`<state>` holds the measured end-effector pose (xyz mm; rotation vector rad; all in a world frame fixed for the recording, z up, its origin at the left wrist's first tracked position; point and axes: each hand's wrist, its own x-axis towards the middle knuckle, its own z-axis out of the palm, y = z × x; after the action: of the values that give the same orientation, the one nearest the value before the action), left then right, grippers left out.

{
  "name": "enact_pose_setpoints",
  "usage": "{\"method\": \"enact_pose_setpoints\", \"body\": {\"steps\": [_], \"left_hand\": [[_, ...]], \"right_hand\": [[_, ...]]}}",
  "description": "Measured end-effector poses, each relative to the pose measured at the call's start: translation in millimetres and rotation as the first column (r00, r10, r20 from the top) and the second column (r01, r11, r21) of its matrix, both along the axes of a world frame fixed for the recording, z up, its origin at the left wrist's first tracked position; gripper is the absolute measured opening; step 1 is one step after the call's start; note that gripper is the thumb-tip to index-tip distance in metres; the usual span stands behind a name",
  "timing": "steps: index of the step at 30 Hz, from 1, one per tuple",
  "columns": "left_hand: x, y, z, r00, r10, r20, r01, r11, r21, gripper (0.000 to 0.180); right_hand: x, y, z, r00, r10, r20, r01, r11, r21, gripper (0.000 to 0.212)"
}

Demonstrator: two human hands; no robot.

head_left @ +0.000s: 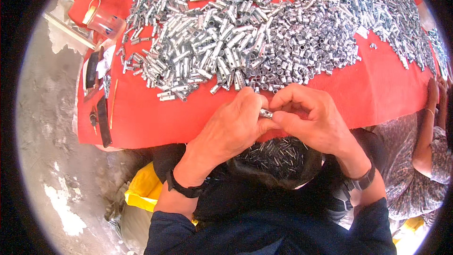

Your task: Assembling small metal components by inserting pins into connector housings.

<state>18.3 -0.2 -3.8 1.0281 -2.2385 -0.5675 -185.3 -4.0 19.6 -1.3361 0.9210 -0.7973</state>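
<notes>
My left hand (pixel 234 122) pinches a small shiny metal tube piece (pixel 265 113) just over the near edge of the red cloth. Facing it, my right hand (pixel 311 119) has its thumb and index finger closed at the other end of the same piece. Fingers partly cover the piece, so its full shape is hidden. Just beyond my hands, short metal rings (pixel 302 42) lie in a dense heap. Longer silvery tubes with holes (pixel 214 49) are piled to their left. Below my hands, a dark container (pixel 250 167) holds many thin metal pins (pixel 278 156).
Red cloth (pixel 137 118) covers the work surface. On its left lie a clear plastic jar (pixel 104 22), a dark flat strip (pixel 104 120), a thin stick (pixel 113 104) and a small pointed tool (pixel 93 120). Another person's arm (pixel 424 137) is at the right edge.
</notes>
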Motion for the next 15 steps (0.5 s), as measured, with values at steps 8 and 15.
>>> {"method": "enact_pose_setpoints", "body": {"steps": [8, 15], "left_hand": [[3.0, 0.6, 9.9, 0.998, 0.02, 0.057, -0.021, 0.999, 0.028, 0.029], [8.8, -6.4, 9.3, 0.996, -0.021, 0.083, 0.034, 0.987, -0.159, 0.02]], "right_hand": [[2.3, 3.4, -8.7, 0.993, -0.085, -0.082, 0.085, 0.996, -0.01, 0.005], [15.3, 13.0, -18.0, 0.983, -0.183, 0.028, 0.184, 0.981, -0.055, 0.004]]}}
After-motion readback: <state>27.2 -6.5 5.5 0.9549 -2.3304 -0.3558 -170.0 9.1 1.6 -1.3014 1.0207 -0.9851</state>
